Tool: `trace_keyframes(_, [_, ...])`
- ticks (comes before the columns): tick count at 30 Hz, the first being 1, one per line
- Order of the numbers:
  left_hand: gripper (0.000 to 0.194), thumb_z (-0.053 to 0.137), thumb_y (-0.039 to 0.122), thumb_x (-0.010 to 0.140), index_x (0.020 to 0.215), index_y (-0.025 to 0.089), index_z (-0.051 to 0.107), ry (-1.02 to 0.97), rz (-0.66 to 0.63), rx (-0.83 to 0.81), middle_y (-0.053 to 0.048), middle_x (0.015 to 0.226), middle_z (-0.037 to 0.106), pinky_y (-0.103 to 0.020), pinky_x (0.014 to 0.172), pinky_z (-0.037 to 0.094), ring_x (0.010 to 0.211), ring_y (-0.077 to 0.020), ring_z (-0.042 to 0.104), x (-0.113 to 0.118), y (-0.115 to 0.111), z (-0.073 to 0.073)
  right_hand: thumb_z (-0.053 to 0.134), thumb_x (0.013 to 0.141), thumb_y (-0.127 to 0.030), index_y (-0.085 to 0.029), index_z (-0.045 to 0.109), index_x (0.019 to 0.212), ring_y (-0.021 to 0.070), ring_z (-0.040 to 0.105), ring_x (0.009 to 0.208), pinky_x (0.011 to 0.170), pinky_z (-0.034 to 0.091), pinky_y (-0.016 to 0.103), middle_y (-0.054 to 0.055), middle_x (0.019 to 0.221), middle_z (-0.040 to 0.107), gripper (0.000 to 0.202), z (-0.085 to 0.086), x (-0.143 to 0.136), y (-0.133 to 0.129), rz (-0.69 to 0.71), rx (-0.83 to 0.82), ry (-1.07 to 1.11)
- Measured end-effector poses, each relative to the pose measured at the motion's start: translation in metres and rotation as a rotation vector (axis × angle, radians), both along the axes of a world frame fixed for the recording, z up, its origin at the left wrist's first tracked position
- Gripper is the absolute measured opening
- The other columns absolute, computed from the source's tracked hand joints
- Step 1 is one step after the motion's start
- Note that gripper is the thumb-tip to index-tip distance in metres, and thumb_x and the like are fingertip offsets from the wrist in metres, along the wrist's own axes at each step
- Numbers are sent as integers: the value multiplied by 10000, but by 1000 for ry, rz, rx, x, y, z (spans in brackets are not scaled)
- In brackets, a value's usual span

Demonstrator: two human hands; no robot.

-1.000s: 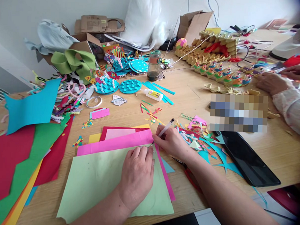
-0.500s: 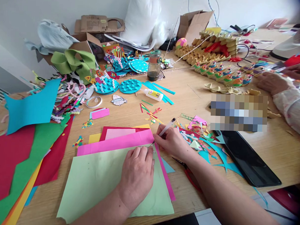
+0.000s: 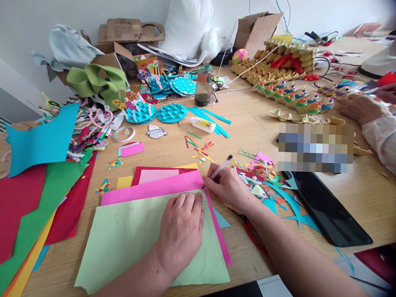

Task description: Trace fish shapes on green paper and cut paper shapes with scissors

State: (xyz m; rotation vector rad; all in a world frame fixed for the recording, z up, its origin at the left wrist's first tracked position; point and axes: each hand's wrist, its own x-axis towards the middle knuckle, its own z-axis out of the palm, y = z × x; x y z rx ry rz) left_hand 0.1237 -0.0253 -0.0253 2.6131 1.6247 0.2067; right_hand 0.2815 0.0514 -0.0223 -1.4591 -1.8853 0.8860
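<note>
My right hand (image 3: 227, 186) is closed around a pen (image 3: 220, 166) with a clear barrel and dark end cap. Its tip meets the top right corner area of a light green paper sheet (image 3: 126, 237). Bent fingers of my left hand (image 3: 182, 226) press down on that sheet, close beside the pen tip. A small pale-edged piece shows at those fingertips, mostly hidden under them. Beneath the green sheet lies a pink sheet (image 3: 157, 186), showing along the top and right. Red-handled scissors (image 3: 251, 235) lie partly under my right forearm.
Paper scraps (image 3: 277, 194) and a black phone (image 3: 329, 209) lie to the right. Coloured sheets (image 3: 14, 211) are stacked at left. A glue bottle (image 3: 202, 124), a jar (image 3: 203, 88) and egg cartons (image 3: 295, 61) stand farther back. Another person's hand (image 3: 362, 106) is at the right.
Both my hands and the pen hold almost the same place on the green sheet. The view has shifted very slightly; otherwise little differs.
</note>
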Motion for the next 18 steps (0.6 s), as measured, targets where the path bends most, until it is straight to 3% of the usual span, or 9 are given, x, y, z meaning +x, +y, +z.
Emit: trace_keyframes(18, [366,434,204,916,1268,155,521,-6,-4,2,-72,968,580,-415,804,434,906,-230,512,0,0,-1,530,760,-191,-203,444,618,92,423,449,466,308,211,-43,495,480,166,2,-1,-2,21,30,-5])
